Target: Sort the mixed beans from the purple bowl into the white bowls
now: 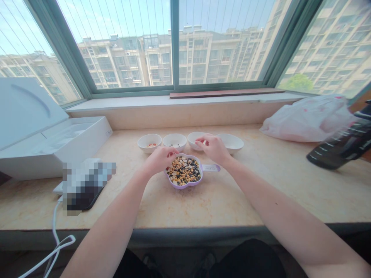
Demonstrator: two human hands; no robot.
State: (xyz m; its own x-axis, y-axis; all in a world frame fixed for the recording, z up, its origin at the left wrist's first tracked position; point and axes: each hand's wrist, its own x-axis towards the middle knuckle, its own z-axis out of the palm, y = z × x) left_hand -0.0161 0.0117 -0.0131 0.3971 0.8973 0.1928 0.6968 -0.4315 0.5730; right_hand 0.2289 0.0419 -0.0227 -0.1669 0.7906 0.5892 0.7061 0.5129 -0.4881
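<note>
A purple-rimmed, flower-shaped dish (182, 187) with a short labelled handle (211, 168) is full of mixed beans, yellow grains and pale flat seeds (185, 170). My left hand (164, 157) reaches over its upper left edge, fingers drawn together; anything between them is too small to make out. Behind the dish, my right hand (213, 147) has its fingertips pinched over the third white bowl (191, 136), partly covering it. Reddish bits lie in the leftmost bowl (141, 146), and a few dark ones in the second bowl (167, 139). The fourth bowl (237, 145) is partly behind my right hand.
An open white box (87, 137) stands at the left, with a blurred-out phone-like object (94, 197) and a white cable (55, 216) before it. At the right are a plastic bag (304, 119) and a dark bottle (333, 150). The counter's front edge runs below my forearms.
</note>
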